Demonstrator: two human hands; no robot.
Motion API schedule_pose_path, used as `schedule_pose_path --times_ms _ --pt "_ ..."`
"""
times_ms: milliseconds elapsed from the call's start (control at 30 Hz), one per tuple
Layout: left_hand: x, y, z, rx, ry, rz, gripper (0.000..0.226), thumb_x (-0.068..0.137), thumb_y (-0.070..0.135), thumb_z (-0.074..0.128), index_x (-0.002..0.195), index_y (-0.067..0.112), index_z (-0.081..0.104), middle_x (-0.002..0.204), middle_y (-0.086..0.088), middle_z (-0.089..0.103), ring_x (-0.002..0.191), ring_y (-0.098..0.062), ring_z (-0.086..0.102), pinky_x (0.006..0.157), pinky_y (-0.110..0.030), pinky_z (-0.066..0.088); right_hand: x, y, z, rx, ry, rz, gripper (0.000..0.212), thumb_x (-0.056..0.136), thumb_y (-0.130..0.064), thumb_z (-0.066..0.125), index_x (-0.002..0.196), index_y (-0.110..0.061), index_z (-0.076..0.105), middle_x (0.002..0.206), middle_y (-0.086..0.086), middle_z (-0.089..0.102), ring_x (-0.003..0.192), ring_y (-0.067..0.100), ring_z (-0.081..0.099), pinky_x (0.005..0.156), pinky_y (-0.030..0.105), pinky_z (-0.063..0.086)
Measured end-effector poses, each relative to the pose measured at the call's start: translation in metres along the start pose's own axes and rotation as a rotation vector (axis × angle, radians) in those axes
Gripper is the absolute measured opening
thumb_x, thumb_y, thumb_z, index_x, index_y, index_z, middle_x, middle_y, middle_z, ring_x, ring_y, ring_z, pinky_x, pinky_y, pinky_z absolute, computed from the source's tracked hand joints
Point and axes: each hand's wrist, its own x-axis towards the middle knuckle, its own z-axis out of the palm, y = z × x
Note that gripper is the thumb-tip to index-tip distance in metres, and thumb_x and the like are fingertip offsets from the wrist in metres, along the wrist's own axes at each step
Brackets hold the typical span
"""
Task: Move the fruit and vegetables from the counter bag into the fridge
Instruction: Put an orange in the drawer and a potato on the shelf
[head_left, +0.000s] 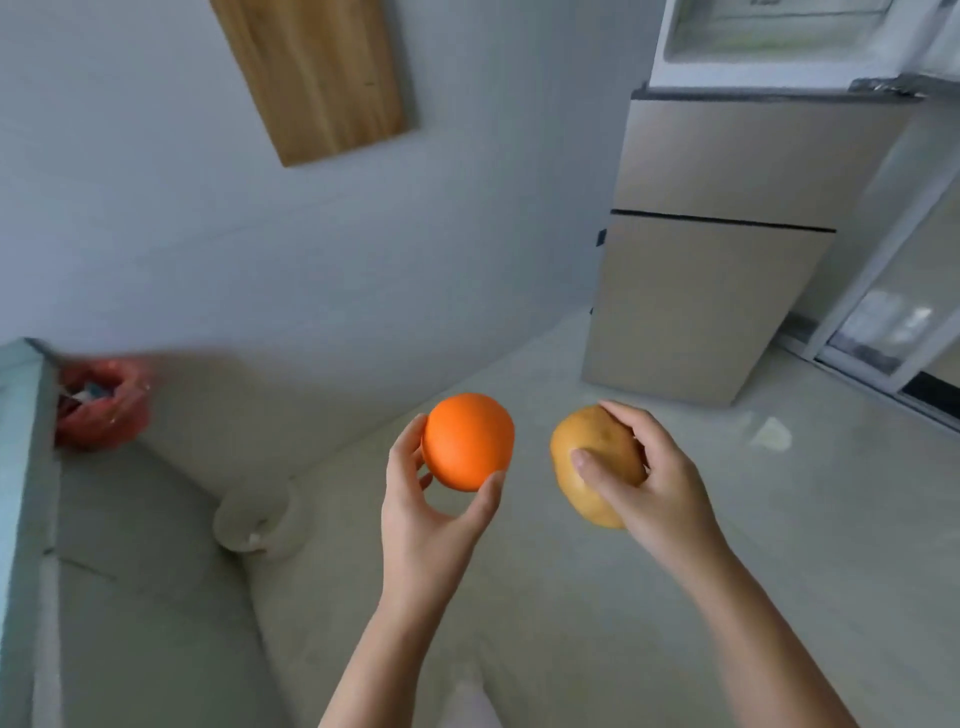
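Note:
My left hand (426, 514) grips a smooth orange (467, 441) from below, held up in mid-air. Beside it, my right hand (654, 478) is wrapped around a yellow-brown potato (587, 457). Both are in front of me above the floor. The red plastic bag (104, 410) lies at the far left on the counter (21, 415), blurred. The beige fridge (717, 249) stands ahead at the upper right; its top compartment (779, 31) looks open, and the two lower doors are closed.
A pale tiled floor spreads below my hands toward the fridge. A white round container (254, 514) sits on the floor by the counter's base. A wooden board (317, 73) hangs on the wall. A glass sliding door (893, 332) is right of the fridge.

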Motion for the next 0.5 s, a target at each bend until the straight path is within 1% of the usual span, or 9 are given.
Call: schedule_pose_path --times_ms 67,100,133,200,267,300,367,433,500 --pt "0.025 -0.006 0.017 -0.041 -0.041 -0.017 0.068 0.053 0.052 0.069 0.114 0.051 0.039 0.113 0.025 0.049 0.099 0.001 0.053 0.081 -0.018 0.044 0.022 0.007 -0.003 0.041 0.033 0.042 0.040 0.064 -0.045 0.062 0.102 -0.047 0.049 0.109 -0.029 0.052 0.102 -0.002 0.053 0.084 0.015 0.041" --pt "0.039 -0.009 0.025 -0.059 -0.061 -0.024 0.068 0.053 0.054 0.067 0.115 0.050 0.039 0.113 0.025 0.049 0.099 0.002 0.053 0.080 -0.017 0.044 0.034 0.010 -0.004 0.063 0.054 0.058 0.039 0.064 -0.045 0.061 0.101 -0.048 0.049 0.109 -0.028 0.053 0.103 -0.006 0.052 0.082 0.013 0.042" --pt "0.054 -0.012 0.032 -0.073 -0.079 -0.028 0.069 0.053 0.055 0.067 0.116 0.049 0.039 0.114 0.024 0.049 0.099 0.002 0.053 0.079 -0.017 0.043 0.049 0.012 -0.004 0.073 0.076 0.066 0.041 0.064 -0.045 0.061 0.103 -0.047 0.050 0.111 -0.026 0.054 0.103 -0.007 0.051 0.080 0.010 0.041" --pt "0.089 -0.018 0.047 -0.087 -0.110 -0.020 0.070 0.055 0.050 0.071 0.118 0.048 0.039 0.116 0.023 0.049 0.101 0.000 0.054 0.080 -0.017 0.043 0.084 0.015 0.001 0.068 0.118 0.076 0.047 0.064 -0.045 0.060 0.110 -0.041 0.051 0.112 -0.023 0.055 0.102 -0.001 0.053 0.080 0.011 0.040" --pt "0.128 -0.022 0.061 -0.097 -0.136 -0.012 0.069 0.058 0.042 0.072 0.118 0.048 0.039 0.116 0.022 0.049 0.103 -0.005 0.055 0.081 -0.021 0.045 0.123 0.015 0.011 0.064 0.142 0.092 0.050 0.064 -0.046 0.060 0.112 -0.039 0.051 0.108 -0.026 0.053 0.102 0.003 0.052 0.079 0.011 0.039" --pt "0.148 -0.024 0.067 -0.103 -0.148 -0.011 0.067 0.059 0.041 0.073 0.116 0.050 0.039 0.116 0.022 0.049 0.103 -0.007 0.055 0.082 -0.023 0.046 0.142 0.014 0.016 0.068 0.144 0.096 0.048 0.065 -0.046 0.061 0.111 -0.040 0.050 0.106 -0.028 0.051 0.103 0.004 0.052 0.078 0.010 0.039" --pt "0.187 -0.023 0.077 -0.125 -0.164 -0.019 0.065 0.056 0.046 0.073 0.111 0.055 0.039 0.113 0.023 0.050 0.102 -0.009 0.056 0.081 -0.025 0.048 0.181 0.009 0.025 0.070 0.134 0.092 0.043 0.072 -0.043 0.067 0.112 -0.041 0.050 0.107 -0.029 0.051 0.104 0.004 0.052 0.078 0.011 0.039" --pt "0.223 -0.023 0.088 -0.150 -0.184 -0.018 0.065 0.052 0.052 0.071 0.109 0.056 0.040 0.112 0.024 0.050 0.101 -0.010 0.057 0.077 -0.023 0.047 0.215 0.005 0.029 0.056 0.141 0.090 0.041 0.079 -0.033 0.068 0.115 -0.039 0.050 0.109 -0.027 0.051 0.105 0.004 0.051 0.079 0.012 0.039" --pt "0.254 -0.026 0.101 -0.162 -0.217 -0.004 0.066 0.050 0.056 0.068 0.110 0.054 0.041 0.112 0.023 0.050 0.101 -0.009 0.057 0.075 -0.020 0.046 0.241 0.005 0.030 0.039 0.164 0.085 0.043 0.080 -0.034 0.068 0.117 -0.040 0.049 0.112 -0.025 0.051 0.104 0.001 0.050 0.077 0.009 0.039"
